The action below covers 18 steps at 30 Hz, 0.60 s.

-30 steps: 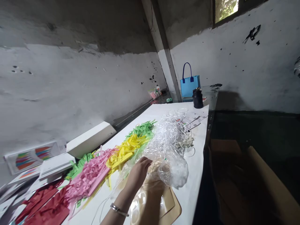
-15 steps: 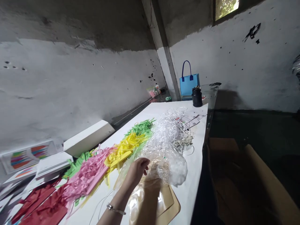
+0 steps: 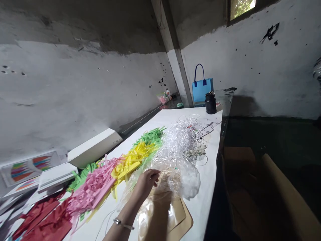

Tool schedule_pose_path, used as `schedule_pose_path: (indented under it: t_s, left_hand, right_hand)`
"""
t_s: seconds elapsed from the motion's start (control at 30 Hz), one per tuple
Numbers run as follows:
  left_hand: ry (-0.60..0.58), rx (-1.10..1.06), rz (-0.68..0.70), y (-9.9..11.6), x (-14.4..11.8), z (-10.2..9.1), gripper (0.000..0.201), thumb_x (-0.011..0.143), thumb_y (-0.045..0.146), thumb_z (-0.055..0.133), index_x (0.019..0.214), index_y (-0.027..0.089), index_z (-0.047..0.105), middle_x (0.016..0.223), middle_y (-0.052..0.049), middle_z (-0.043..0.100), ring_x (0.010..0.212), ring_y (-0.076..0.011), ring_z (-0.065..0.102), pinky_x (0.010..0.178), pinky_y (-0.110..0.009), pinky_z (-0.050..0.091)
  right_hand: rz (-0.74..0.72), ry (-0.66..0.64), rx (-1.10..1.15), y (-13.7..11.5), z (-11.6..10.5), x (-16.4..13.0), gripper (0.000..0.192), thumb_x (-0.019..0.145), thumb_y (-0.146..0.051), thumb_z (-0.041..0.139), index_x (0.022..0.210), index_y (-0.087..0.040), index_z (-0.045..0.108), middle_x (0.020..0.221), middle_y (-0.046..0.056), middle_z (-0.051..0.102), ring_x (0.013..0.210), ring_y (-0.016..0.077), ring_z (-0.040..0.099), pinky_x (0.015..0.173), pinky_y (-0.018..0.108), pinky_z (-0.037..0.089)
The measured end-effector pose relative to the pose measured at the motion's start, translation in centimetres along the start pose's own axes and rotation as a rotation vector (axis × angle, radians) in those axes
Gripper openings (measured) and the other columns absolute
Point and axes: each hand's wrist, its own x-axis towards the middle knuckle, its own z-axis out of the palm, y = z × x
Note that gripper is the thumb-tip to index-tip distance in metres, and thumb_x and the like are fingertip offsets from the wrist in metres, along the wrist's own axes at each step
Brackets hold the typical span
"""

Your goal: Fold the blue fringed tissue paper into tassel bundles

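My left hand [image 3: 147,180] reaches in from the bottom with its fingers curled and bent toward the right; a silvery bracelet [image 3: 123,223] circles the wrist. What the fingers hold, if anything, is hidden. The hand is over the near part of a clear plastic bag [image 3: 190,182], beside beige stringy material [image 3: 167,176] in the plastic. Beneath and nearer lie tan sheets [image 3: 184,222] under shiny clear plastic. Just beyond the hand spreads a tangled heap of shiny white strings [image 3: 179,139]. My right hand is out of view.
Yellow strips [image 3: 132,157], green strips [image 3: 150,136], pink strips [image 3: 94,187] and red pieces [image 3: 47,222] lie along the left of the white-covered table [image 3: 209,174]. Further back are a black jar [image 3: 210,103] and a blue bag [image 3: 202,91]. A long white box [image 3: 94,145] stands by the wall.
The clear plastic left of my left hand has shifted slightly. The hand keeps almost the same place and curled shape.
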Motion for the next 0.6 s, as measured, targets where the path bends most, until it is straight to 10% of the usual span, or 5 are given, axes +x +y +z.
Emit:
schedule_pose_path:
  t_s: [0.6]
  left_hand:
    - [0.06, -0.211, -0.082, 0.9, -0.4, 0.5, 0.026, 0.095, 0.036, 0.064, 0.079, 0.016, 0.063, 0.059, 0.008, 0.057, 0.046, -0.0082, 0.053, 0.05, -0.024, 0.047]
  right_hand:
    - [-0.145, 0.147, -0.088, -1.4, -1.4, -1.9, 0.026, 0.107, -0.033, 0.049, 0.12, -0.017, 0.065, 0.115, 0.005, 0.067, 0.101, 0.0233, 0.068, 0.083, 0.038, 0.06]
